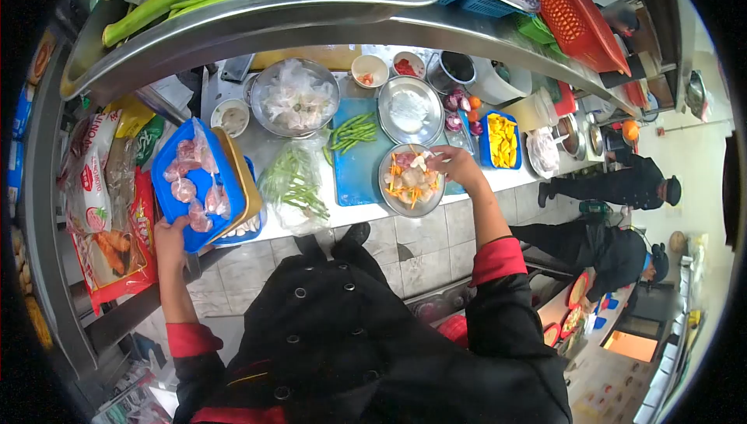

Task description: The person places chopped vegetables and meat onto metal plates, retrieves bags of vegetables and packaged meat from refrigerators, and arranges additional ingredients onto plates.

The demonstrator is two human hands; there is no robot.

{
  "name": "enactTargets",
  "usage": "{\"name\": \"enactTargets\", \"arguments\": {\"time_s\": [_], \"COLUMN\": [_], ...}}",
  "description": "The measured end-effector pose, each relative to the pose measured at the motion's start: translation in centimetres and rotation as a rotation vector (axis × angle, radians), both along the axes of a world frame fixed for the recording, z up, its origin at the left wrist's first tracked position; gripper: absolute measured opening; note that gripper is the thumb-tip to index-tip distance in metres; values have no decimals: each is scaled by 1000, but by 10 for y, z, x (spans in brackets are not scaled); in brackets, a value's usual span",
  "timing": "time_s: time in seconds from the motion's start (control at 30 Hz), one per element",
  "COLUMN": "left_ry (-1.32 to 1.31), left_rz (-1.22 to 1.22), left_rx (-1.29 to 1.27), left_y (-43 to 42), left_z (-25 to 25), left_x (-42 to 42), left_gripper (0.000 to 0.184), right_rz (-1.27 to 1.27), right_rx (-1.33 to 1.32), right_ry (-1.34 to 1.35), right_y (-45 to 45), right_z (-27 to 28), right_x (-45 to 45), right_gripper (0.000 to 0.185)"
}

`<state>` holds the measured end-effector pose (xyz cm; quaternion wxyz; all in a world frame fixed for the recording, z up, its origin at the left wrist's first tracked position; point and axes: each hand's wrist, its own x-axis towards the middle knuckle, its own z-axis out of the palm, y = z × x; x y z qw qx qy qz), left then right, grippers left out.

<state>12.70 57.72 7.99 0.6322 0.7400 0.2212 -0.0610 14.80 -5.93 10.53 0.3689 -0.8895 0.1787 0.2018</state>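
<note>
**Both hands busy: left on blue tray, right at small bowl**

Left hand [170, 236]: fingers closed on the near rim of the blue tray [173, 190], which holds pink meat pieces [184, 190]. Tray overlaps a tan tray [250, 194], left end of the counter [276, 226].

Right hand [457, 166]: palm down, fingers bent and bunched over the right side of the small bowl [387, 196]. Can't tell if they pinch anything. Bowl has orange strips [405, 195] and pale chunks in it; sits at the counter's near edge, by the right side of the blue board [352, 183].

Around it:
- powder bowl [408, 111] just behind
- green pods [355, 131] on the board, left of the powder bowl
- bagged greens [294, 187] between board and blue tray
- big bowl [296, 97] of whitish stuff behind the bag
- onions [454, 122], then blue basket [485, 161] of yellow pieces, to the right

Two co-workers [615, 183] [599, 257] well off to the right, apart from these hands
</note>
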Motion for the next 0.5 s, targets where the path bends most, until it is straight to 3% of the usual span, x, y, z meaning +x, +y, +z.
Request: {"name": "enactTargets", "arguments": {"time_s": [0.1, 0.17, 0.27, 0.5], "left_ry": [10, -21, -42, -43], "left_rz": [-15, 5, 12, 19], "left_rx": [18, 59, 22, 15], "left_y": [2, 5, 6, 17], "left_z": [5, 3, 6, 4], "left_x": [1, 1, -2, -9], "left_gripper": [18, 18, 16, 16], "right_rz": [-127, -517, -562, -483], "right_rx": [207, 545, 723, 455], "right_ry": [44, -2, 77, 66], "right_y": [-21, -28, -16, 0], "right_z": [-9, -13, -10, -37], "right_x": [3, 2, -2, 1], "right_gripper": [35, 24, 20, 26]}}
